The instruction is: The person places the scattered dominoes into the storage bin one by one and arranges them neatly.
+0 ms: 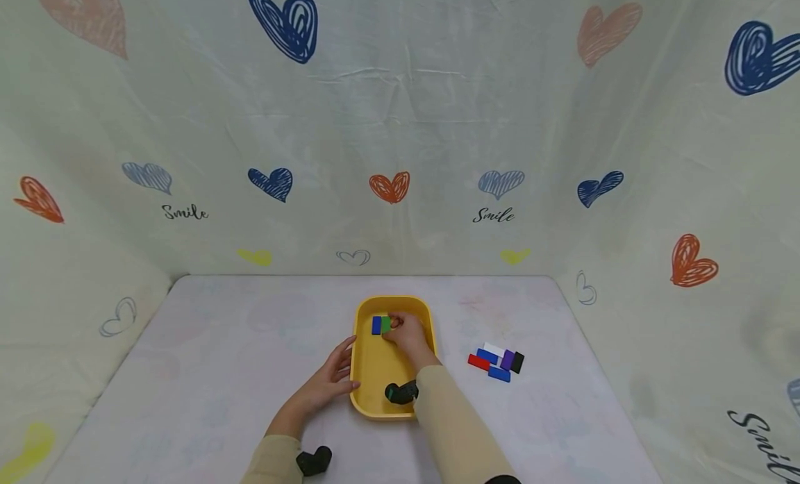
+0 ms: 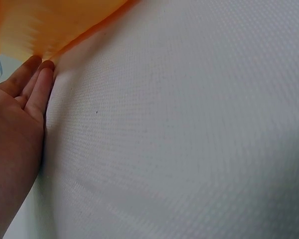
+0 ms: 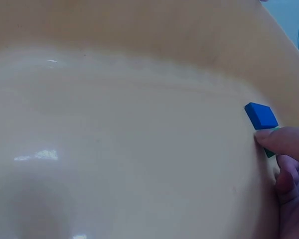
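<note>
A yellow tray stands on the table, a blue block and a green block side by side near its far end. My right hand reaches into the tray and pinches the green block between thumb and fingers. In the right wrist view the blue block lies flat on the tray floor, and the thumb partly hides the green one. Fingers extended, my left hand touches the tray's left side; its fingertips meet the orange-looking wall in the left wrist view.
Right of the tray lies a loose group of blocks: a red block, a white block, a purple block, a black block and blue ones. A heart-printed curtain stands behind the table.
</note>
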`<state>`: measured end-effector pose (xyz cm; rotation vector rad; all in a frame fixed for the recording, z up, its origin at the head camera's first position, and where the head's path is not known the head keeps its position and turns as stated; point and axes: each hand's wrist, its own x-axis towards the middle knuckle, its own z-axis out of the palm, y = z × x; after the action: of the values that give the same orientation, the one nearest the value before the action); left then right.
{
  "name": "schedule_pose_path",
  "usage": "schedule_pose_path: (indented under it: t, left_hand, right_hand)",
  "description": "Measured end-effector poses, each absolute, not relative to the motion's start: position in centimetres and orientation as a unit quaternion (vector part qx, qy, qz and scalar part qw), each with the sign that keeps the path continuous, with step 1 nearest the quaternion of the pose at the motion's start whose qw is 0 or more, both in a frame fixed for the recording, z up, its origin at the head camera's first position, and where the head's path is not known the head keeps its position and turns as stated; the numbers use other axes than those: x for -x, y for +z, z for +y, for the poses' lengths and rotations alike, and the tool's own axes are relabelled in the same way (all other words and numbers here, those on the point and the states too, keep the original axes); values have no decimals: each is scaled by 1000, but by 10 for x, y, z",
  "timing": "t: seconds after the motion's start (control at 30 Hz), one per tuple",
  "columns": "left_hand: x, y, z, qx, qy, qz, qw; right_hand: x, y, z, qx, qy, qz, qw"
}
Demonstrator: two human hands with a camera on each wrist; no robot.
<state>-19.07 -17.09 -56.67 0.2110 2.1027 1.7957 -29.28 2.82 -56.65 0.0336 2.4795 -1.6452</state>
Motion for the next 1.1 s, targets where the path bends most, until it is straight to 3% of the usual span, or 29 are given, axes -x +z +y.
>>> schedule_pose_path:
  t: [1.1]
  left_hand:
    - [191, -565, -172, -76, 638, 743, 187]
  right_hand:
    - [292, -565, 27, -1, -548, 833, 79]
